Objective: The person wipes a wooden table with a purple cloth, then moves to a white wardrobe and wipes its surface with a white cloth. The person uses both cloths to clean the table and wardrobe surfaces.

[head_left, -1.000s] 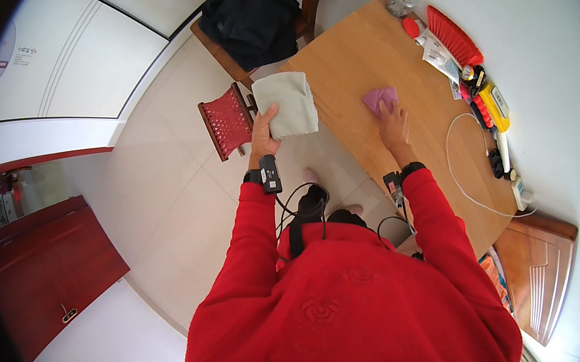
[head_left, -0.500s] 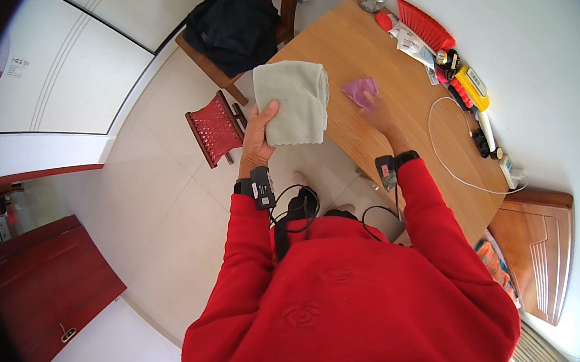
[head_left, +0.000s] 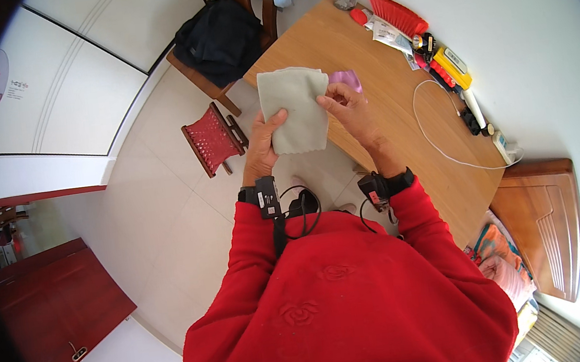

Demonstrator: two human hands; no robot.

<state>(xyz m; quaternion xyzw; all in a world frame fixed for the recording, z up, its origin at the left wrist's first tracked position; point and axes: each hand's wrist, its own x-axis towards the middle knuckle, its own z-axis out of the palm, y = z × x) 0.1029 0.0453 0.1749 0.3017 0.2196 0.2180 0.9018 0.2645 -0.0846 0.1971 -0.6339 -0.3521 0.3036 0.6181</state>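
Right hand point(head_left: 354, 118) moves left to the pale cloth point(head_left: 303, 119) since the earlier frame

Its thumb and fingertips close together at the folded cloth's right edge. Left hand point(head_left: 263, 147) grips the opposite side, thumb on top, near the table point(head_left: 310, 43). Whether the right also holds the purple cloth point(head_left: 345, 79), I cannot tell.

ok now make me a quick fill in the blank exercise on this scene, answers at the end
1. The left hand holds a folded pale grey-green cloth, with its ____ lying across the face turned to the camera.
2. The right hand is at the ____ edge of that cloth in the picture.
3. The black fabric bundle rests on a wooden ____ beside the table.
4. The cable curving over the table is coloured ____.

Missing words: thumb; right; chair; white.
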